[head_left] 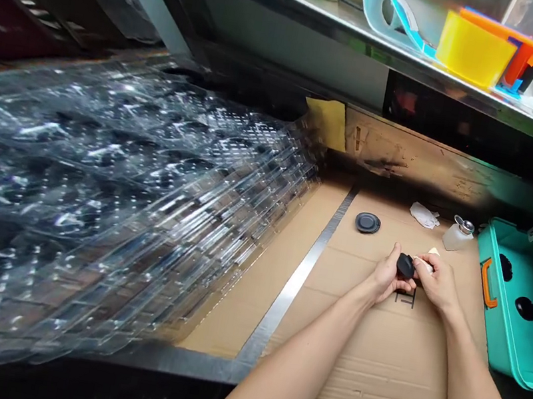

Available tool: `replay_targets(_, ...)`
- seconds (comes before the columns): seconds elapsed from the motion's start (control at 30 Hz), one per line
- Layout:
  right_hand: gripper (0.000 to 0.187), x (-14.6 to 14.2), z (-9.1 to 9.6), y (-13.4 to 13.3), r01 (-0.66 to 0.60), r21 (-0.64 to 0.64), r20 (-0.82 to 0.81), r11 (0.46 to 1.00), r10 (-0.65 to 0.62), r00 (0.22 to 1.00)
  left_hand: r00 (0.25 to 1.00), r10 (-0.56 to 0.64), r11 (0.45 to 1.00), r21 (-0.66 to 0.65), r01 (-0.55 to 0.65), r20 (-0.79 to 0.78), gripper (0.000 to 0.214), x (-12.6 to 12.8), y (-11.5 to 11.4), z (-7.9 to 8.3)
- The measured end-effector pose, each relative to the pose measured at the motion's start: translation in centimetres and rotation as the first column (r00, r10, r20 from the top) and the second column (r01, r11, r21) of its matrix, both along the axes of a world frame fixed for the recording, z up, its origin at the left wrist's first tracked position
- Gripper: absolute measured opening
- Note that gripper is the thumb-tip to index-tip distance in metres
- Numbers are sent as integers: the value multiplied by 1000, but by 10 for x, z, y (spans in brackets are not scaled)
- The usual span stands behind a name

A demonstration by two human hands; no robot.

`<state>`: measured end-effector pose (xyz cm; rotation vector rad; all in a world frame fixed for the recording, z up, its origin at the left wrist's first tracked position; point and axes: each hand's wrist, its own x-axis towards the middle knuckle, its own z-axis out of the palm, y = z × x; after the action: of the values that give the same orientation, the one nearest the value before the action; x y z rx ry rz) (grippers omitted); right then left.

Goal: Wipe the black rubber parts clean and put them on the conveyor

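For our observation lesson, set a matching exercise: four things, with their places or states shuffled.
1. Stacked clear plastic trays
2. Teal rectangular plastic bin
3. Small whitish bottle, metal top
4. Person's bare left hand

A. On brown cardboard, beyond right hand
B. Far left of view
C. Holding a round black piece
D. Far right of view

Pairs: 1-B, 2-D, 3-A, 4-C

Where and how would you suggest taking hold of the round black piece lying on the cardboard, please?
I'd pinch the round black piece by opposite edges of its rim, coming from above and the near side. It lies flat and low, so the edge probably gives the best hold, and bare cardboard surrounds it. The left hand is nearest.
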<state>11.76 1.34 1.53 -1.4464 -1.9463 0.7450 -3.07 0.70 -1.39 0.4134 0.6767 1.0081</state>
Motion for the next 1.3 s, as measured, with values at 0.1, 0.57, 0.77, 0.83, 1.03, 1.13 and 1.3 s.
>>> replay_targets(0.1,30,2,-2,-1,-24,120,80,992,15,997,999,-14,1000,-3,14,-35,66,0,0,-1)
replay_targets(0.57,26,4,-2,1,-121,141,198,982,92,976,980,-63,998,-29,58,-188,76,0,-3,6)
replay_targets(0.77,27,5,0,2,-114,157,277,981,67,958,903,10,990,132,52,-429,74,7,-7,2)
replay_targets(0.83,27,6,2,3,-122,168,291,978,69,954,868,27,985,164,63,-497,75,9,-8,2)
replay_targets(1.03,23,11,8,1,-154,94,320,984,116,940,838,-1,980,165,109,-545,76,10,-9,7)
replay_targets(1.13,20,14,8,1,-144,130,263,981,106,959,838,-11,976,177,127,-545,77,8,-8,8)
replay_targets(1.3,17,19,7,0,-172,121,203,978,145,968,820,-34,962,202,181,-572,77,7,-9,8)
